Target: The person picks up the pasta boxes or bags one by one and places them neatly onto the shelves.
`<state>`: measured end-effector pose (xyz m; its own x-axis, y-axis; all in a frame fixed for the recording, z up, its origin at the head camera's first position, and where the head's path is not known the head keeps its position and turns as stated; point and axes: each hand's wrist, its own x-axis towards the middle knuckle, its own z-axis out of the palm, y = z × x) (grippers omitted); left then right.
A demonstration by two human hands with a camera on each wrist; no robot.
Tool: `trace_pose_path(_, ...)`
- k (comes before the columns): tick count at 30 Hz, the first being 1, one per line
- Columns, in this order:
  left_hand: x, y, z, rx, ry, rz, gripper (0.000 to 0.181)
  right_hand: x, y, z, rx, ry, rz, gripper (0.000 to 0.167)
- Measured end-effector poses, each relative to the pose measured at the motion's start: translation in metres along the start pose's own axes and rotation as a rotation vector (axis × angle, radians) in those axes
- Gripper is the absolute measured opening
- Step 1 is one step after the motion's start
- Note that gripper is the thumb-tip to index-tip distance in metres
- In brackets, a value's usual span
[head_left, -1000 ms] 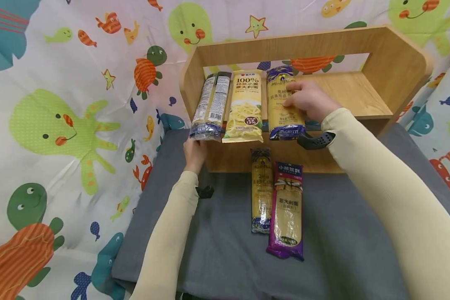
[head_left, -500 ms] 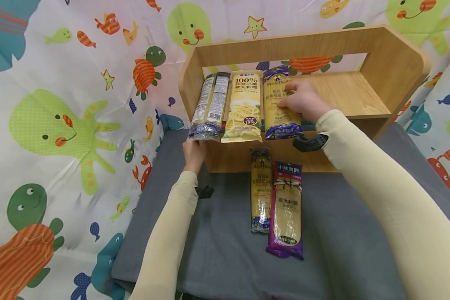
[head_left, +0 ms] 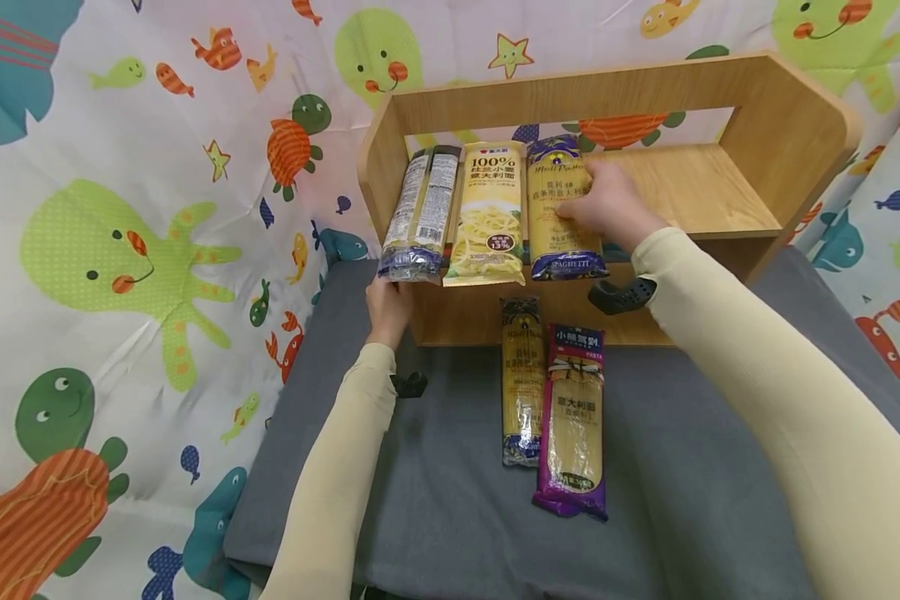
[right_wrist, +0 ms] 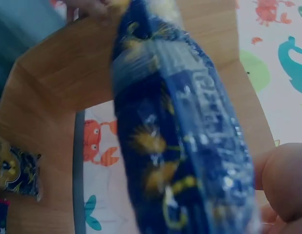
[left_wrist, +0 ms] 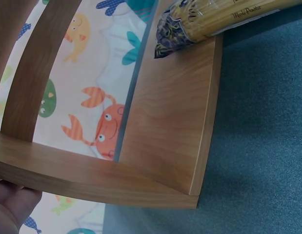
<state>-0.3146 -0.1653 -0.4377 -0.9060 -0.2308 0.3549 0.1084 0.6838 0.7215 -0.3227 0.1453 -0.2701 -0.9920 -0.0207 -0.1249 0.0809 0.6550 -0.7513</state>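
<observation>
A yellow and blue bag of spaghetti (head_left: 562, 237) lies sloping on the upper shelf, its lower end over the front edge. My right hand (head_left: 613, 204) holds it at its right side, with the thumb on its front; some fingers are hidden. In the right wrist view the spaghetti bag's blue back (right_wrist: 165, 141) fills the middle, beside my right hand (right_wrist: 285, 190). My left hand (head_left: 388, 310) grips the left side board of the wooden shelf unit (head_left: 585, 93). In the left wrist view, fingers of that left hand (left_wrist: 14, 204) curl under the board's edge.
Left of the held bag lie a yellow noodle packet (head_left: 487, 212) and a clear-backed pasta bag (head_left: 422, 212). Below, another spaghetti bag (head_left: 522, 383) and a purple pasta packet (head_left: 576, 425) reach from the lower shelf onto the grey cloth (head_left: 435, 500). Bare shelf board (head_left: 690, 187) extends to the right.
The spaghetti bag has shifted left, close beside the noodle packet. My right fingers have slid from the bag's front toward its right side. The left hand stays in place.
</observation>
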Motion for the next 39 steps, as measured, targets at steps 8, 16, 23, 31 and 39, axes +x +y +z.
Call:
trace_pose_path(8,-0.002,-0.002,0.004,0.002,-0.01,-0.006,0.033,-0.029,0.024,-0.015,-0.03,0.032,-0.053,0.083)
trace_pose_path(16,-0.003,-0.002,0.0,-0.012,-0.012,-0.02,0.033,-0.069,0.069,-0.022,-0.027,0.12,-0.151,0.072)
trace_pose_path(23,-0.002,-0.001,-0.001,-0.009,-0.013,-0.015,0.034,-0.102,0.11,-0.019,-0.046,0.134,-0.129,0.069)
trace_pose_path(31,-0.001,-0.001,0.0,-0.013,-0.002,-0.02,0.033,-0.122,0.158,-0.001,-0.029,0.005,-0.036,0.068)
trace_pose_path(39,-0.002,0.001,0.0,-0.014,-0.03,-0.042,0.036,-0.141,0.209,0.035,0.008,-0.069,0.008,0.064)
